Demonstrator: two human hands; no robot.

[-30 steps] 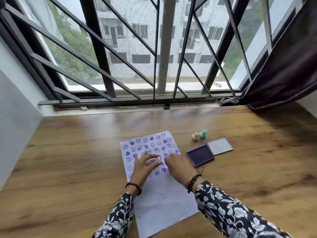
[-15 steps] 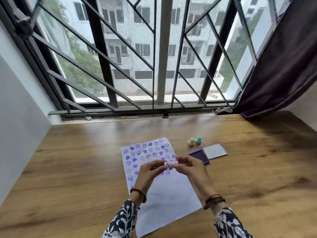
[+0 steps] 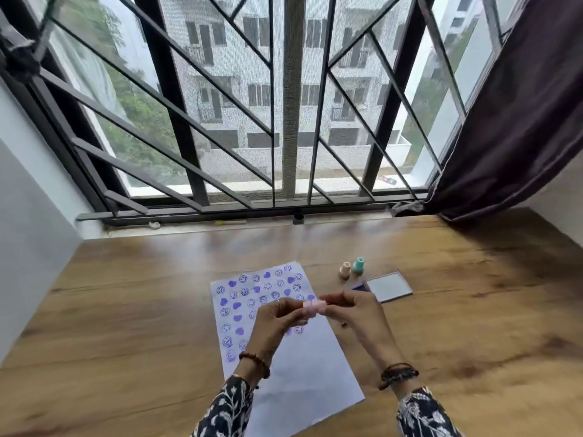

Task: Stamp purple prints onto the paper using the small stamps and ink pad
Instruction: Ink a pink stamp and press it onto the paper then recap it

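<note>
A white paper (image 3: 303, 383) lies on the wooden table, its upper half covered with purple smiley and heart prints. Above it, my left hand (image 3: 274, 323) and my right hand (image 3: 353, 313) both pinch a small pink stamp (image 3: 312, 307) between their fingertips, raised off the sheet. A beige stamp (image 3: 345, 269) and a teal stamp (image 3: 358, 265) stand upright beyond the paper's top right corner. The purple ink pad (image 3: 359, 287) is mostly hidden behind my right hand; its open lid (image 3: 389, 287) lies flat beside it.
The wooden table (image 3: 473, 310) runs back to a barred window with a sill (image 3: 220, 223). A dark curtain (image 3: 520, 121) hangs at the right. A pale wall (image 3: 28, 231) closes the left side.
Both hands lifted off the paper and came together, holding the pink stamp in the air. The camera tilted up, and the ink pad slid behind my right hand.
</note>
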